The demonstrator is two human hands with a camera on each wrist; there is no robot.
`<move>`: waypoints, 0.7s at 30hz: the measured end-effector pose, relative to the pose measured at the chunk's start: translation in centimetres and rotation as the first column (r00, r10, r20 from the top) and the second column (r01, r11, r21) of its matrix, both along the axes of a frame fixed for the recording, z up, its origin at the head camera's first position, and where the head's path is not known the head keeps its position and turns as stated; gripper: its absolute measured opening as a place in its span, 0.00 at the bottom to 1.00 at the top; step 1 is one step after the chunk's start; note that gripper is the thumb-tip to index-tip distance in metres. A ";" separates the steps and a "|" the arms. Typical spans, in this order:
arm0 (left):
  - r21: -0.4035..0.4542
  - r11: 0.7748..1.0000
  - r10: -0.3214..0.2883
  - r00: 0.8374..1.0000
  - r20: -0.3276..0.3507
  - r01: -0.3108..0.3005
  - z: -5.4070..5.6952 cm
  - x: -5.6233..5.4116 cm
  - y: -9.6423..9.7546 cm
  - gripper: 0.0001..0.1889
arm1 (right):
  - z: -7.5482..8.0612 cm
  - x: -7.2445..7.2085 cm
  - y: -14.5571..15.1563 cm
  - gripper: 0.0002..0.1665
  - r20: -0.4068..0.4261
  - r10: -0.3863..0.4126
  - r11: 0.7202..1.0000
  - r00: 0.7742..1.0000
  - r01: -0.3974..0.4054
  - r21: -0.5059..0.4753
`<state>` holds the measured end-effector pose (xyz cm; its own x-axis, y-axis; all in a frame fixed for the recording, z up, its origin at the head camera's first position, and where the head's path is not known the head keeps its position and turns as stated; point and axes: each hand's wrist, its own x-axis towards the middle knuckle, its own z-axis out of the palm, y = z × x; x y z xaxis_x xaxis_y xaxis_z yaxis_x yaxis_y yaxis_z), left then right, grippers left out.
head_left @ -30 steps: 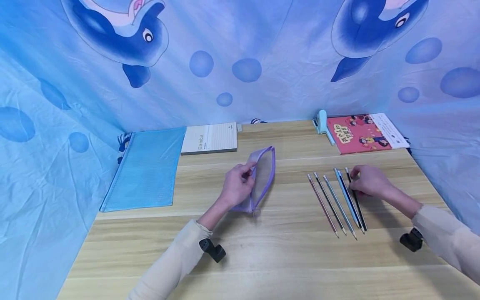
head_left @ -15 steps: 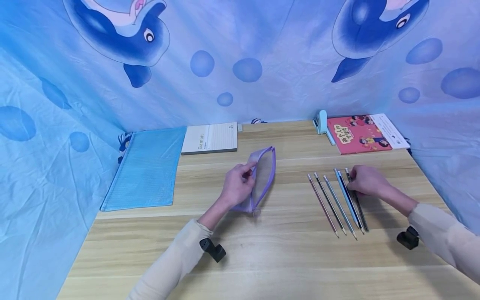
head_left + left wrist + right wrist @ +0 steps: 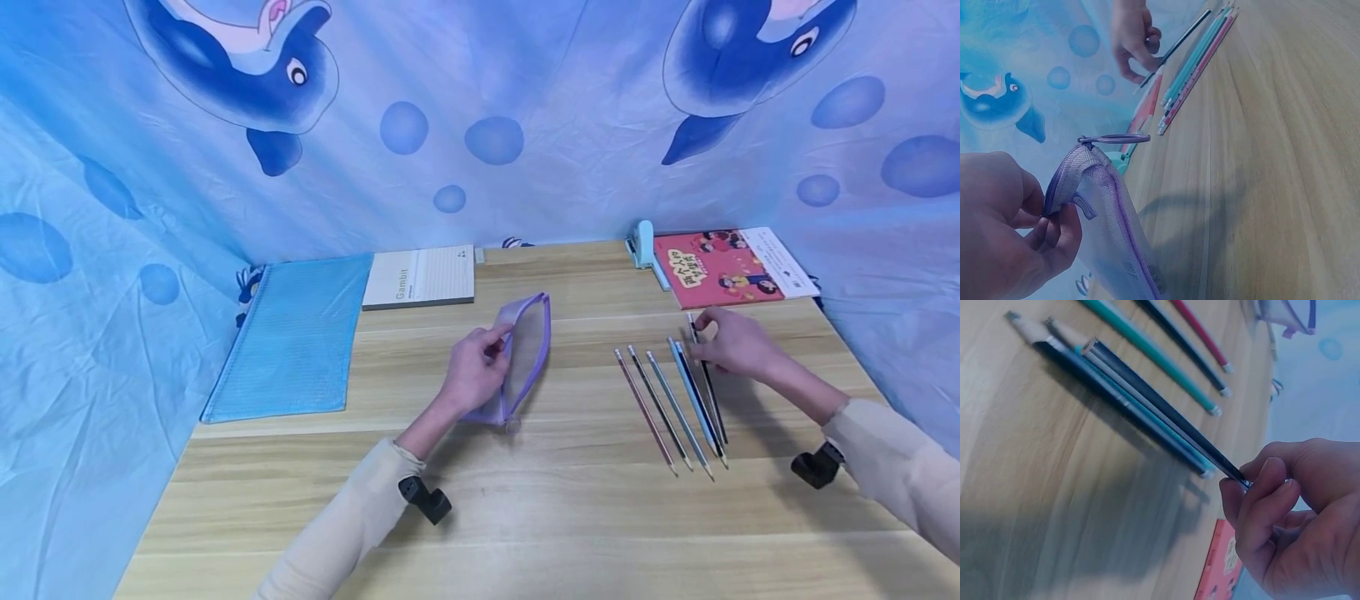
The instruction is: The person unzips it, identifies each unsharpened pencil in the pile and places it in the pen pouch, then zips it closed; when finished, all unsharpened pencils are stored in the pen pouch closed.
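In the head view my left hand [image 3: 476,373] pinches one edge of a purple mesh zipper pouch [image 3: 508,313], whose mouth gapes. The left wrist view shows thumb and fingers on the pouch [image 3: 1107,219] near its purple zip pull [image 3: 1116,138]. My right hand [image 3: 738,346] grips a black pencil [image 3: 713,400] near its white-tipped end. That pencil [image 3: 1169,412] is raised and slants above the others in the right wrist view. Left of it on the table lie a red pencil [image 3: 641,404], a black one [image 3: 660,408], and several blue and dark ones [image 3: 678,413], roughly side by side.
A blue mesh folder [image 3: 285,342] and a white notebook [image 3: 418,275] lie at the back left. At the back right are a light-blue stapler [image 3: 642,243] and a red booklet [image 3: 712,267]. A dolphin-print sheet [image 3: 480,100] hangs behind the wooden table [image 3: 540,517].
The right hand has picked up the rightmost black pencil and moved it slightly up and away from the table's front. The left hand and pouch have stayed still.
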<state>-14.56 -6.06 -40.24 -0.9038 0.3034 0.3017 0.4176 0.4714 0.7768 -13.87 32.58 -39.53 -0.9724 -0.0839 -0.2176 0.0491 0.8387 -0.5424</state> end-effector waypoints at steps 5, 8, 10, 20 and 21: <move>-0.001 1.000 0.005 1.000 -0.006 -0.005 0.0 -0.1 -0.1 0.24 | 0.7 -0.2 -1.1 0.27 0.040 -0.036 0.998 0.999 0.039 -0.055; -0.003 1.000 0.006 1.000 -0.008 -0.006 -0.1 -0.1 -0.1 0.24 | 1.2 -0.3 -2.1 0.27 0.060 -0.061 0.990 0.996 0.068 -0.128; -0.007 1.000 0.008 1.000 -0.006 -0.008 -0.1 -0.1 0.0 0.24 | 1.4 -0.4 -2.9 0.26 0.066 -0.072 0.980 0.995 0.083 -0.183; 0.000 1.000 -0.002 1.000 0.006 0.002 0.0 0.1 0.0 0.24 | 2.4 -1.2 -6.8 0.26 0.141 -0.098 0.882 0.985 0.152 -0.447; -0.001 1.000 -0.002 1.000 0.009 0.002 0.0 0.1 0.0 0.24 | 2.5 -1.3 -7.1 0.27 0.150 -0.096 0.871 0.984 0.156 -0.466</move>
<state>-14.42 -6.11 -40.22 -0.9059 0.3051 0.2936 0.4115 0.4712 0.7801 -15.16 25.45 -37.04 -0.9513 -0.0844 -0.2966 0.2258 0.4642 -0.8565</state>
